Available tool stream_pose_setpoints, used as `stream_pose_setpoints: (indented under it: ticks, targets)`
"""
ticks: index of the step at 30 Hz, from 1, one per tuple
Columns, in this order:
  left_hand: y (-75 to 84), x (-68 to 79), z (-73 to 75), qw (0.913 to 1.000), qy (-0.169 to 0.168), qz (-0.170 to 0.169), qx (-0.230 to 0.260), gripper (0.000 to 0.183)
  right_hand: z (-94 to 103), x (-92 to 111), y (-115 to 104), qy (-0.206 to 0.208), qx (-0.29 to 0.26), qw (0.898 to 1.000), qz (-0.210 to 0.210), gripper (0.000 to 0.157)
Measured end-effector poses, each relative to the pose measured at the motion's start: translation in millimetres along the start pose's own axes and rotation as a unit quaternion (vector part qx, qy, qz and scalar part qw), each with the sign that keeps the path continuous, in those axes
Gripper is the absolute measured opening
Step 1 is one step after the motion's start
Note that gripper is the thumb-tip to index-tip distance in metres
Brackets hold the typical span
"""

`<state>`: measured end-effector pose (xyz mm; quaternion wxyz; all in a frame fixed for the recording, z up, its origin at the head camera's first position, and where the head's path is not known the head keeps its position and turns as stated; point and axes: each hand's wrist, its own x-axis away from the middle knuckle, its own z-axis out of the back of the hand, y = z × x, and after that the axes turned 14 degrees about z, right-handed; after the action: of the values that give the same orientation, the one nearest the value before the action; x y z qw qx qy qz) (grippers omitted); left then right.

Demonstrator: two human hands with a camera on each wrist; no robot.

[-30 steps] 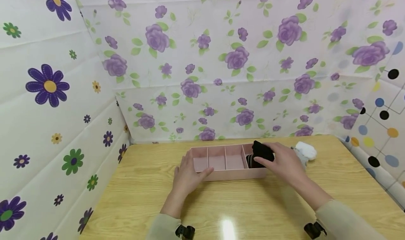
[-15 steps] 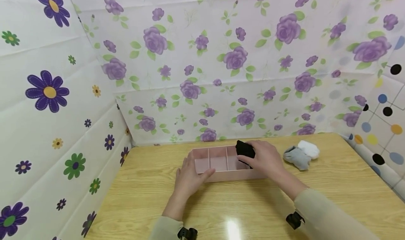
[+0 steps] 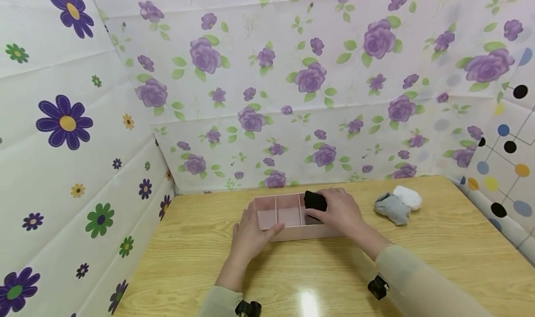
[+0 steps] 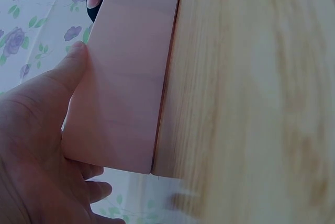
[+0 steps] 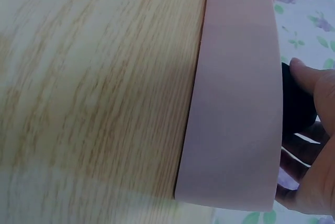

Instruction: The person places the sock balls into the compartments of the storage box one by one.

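Observation:
A long pink storage box point(image 3: 292, 234) with several compartments in a row stands on the table. In the head view, my left hand point(image 3: 247, 233) holds its left end, thumb at the front rim and fingers along the end wall. The left wrist view shows that thumb point(image 4: 76, 62) against the box's upper edge. My right hand point(image 3: 340, 210) pinches a rolled black sock point(image 3: 314, 203), low at the third compartment from the left. The right hand covers the rightmost compartment. In the right wrist view, the sock point(image 5: 296, 103) shows partly behind the box wall.
On the wooden table point(image 3: 188, 261), right of the box, a grey rolled sock point(image 3: 393, 208) lies against a white one point(image 3: 408, 197). Flower-patterned cloth point(image 3: 259, 145) hangs behind the table, with more patterned cloth on both sides.
My right hand has carried the black sock left, from the rightmost compartment to the third, and lowered it a little. The grey sock has come into full view. My left hand stays at the box.

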<state>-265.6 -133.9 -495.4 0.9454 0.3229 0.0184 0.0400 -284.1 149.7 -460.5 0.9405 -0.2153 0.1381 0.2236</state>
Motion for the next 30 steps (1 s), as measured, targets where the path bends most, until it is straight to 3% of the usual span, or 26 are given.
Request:
stream_pose_setpoints:
  ticks: [10, 16, 21, 30]
  targets:
    - [-0.8, -1.7, -0.5, 1.0, 0.0, -0.002, -0.005, 0.123, -1.1, 2, 0, 0.009, 0.044, 0.998, 0.039, 0.069]
    - [-3.5, 0.2, -1.5, 1.0, -0.003, 0.001, -0.006, 0.124, 7.7, 16, 8, 0.041, 0.043, 0.997, 0.053, 0.067]
    - [-4.9, 1.3, -1.4, 1.0, -0.004, 0.003, -0.003, 0.124, 17.4, 29, 23, 0.06, 0.03, 0.997, 0.046, 0.065]
    - [-1.3, 0.2, 1.1, 1.0, -0.005, 0.001, 0.006, 0.122, 41.6, 38, 52, 0.054, 0.024, 0.998, 0.013, 0.073]
